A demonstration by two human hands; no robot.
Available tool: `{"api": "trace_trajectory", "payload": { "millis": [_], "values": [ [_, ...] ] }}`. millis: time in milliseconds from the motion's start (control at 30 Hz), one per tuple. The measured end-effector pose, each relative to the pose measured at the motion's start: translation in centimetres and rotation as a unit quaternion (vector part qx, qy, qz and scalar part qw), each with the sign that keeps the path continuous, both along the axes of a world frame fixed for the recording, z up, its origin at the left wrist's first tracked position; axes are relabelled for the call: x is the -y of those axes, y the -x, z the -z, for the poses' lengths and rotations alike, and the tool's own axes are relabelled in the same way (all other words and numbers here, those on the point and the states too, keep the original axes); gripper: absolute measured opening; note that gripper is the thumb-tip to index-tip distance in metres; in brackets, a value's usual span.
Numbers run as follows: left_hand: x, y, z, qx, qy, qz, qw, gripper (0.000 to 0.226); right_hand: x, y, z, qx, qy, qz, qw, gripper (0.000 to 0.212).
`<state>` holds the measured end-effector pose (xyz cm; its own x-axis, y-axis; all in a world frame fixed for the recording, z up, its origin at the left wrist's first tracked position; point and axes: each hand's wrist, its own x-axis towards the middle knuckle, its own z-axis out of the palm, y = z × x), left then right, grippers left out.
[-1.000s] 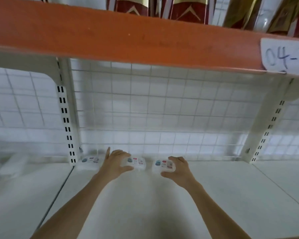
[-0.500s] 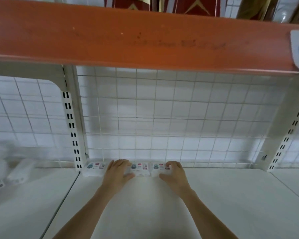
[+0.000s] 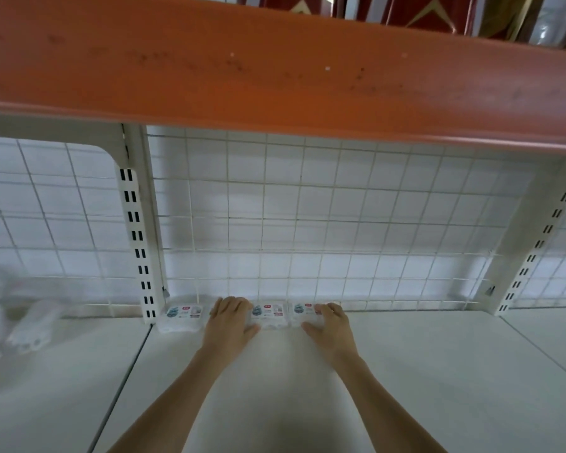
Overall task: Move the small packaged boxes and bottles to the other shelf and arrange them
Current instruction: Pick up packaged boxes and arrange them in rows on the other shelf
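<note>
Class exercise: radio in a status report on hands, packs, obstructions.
Left hand grips middle pack. Right hand grips right pack. Both at wire grid, beside left pack. Nothing blocking.

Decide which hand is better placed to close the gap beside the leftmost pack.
Left. The left hand grips the middle pack next to the leftmost pack; the right hand holds the far pack.

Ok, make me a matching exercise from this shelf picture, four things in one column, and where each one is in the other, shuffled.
Things:
1. left hand
2. right hand
3. leftmost small white packaged box
4. long orange shelf beam

Places:
A. overhead, across the top
B. beside the slotted white upright
C. on the rightmost small white box
D. on the middle small white box

Pairs: 1-D, 2-C, 3-B, 4-A
</note>
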<state>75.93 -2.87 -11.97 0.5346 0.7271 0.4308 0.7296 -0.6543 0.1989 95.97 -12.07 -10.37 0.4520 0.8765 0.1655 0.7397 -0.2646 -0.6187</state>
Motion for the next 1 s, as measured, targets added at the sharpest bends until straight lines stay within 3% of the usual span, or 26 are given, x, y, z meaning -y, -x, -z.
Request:
{"api": "trace_trajectory", "payload": {
  "millis": [200, 333, 467, 567, 667, 767, 1000],
  "values": [
    [2.0, 0.5, -1.2, -0.008, 0.026, 0.0, 1.0, 0.057, 4.5, 0.7, -1.1, 0.065, 0.02, -0.028, 0.997, 0.054],
    [6.2, 2.3, -2.5, -0.01, -0.001, 0.005, 1.0, 0.044, 9.4, 1.2, -2.3, 0.139, 0.03, -0.068, 0.988, 0.043],
    [11.5, 4.8, -3.1, 0.004, 0.005, 0.013, 1.0, 0.03, 15.3, 1.9, -3.2, 0.149, -0.001, -0.085, 0.985, 0.035],
    [15.7, 7.0, -2.6, 0.007, -0.072, 0.028, 0.997, 0.019, 19.8, 2.6, -3.1, 0.174, -0.035, -0.107, 0.978, 0.03],
    [20.9, 8.9, -2.2, 0.021, -0.109, 0.003, 0.994, 0.015, 24.1, 3.3, -2.4, 0.182, -0.07, -0.119, 0.974, 0.024],
    [26.1, 11.3, -1.5, 0.023, -0.112, -0.036, 0.993, 0.028, 28.0, 4.6, -1.2, 0.191, -0.077, -0.145, 0.968, 0.023],
    [35.6, 19.5, 0.5, -0.002, -0.065, -0.147, 0.987, 0.031, 32.3, 9.9, 0.7, 0.196, -0.062, -0.237, 0.95, 0.016]
  ]
}}
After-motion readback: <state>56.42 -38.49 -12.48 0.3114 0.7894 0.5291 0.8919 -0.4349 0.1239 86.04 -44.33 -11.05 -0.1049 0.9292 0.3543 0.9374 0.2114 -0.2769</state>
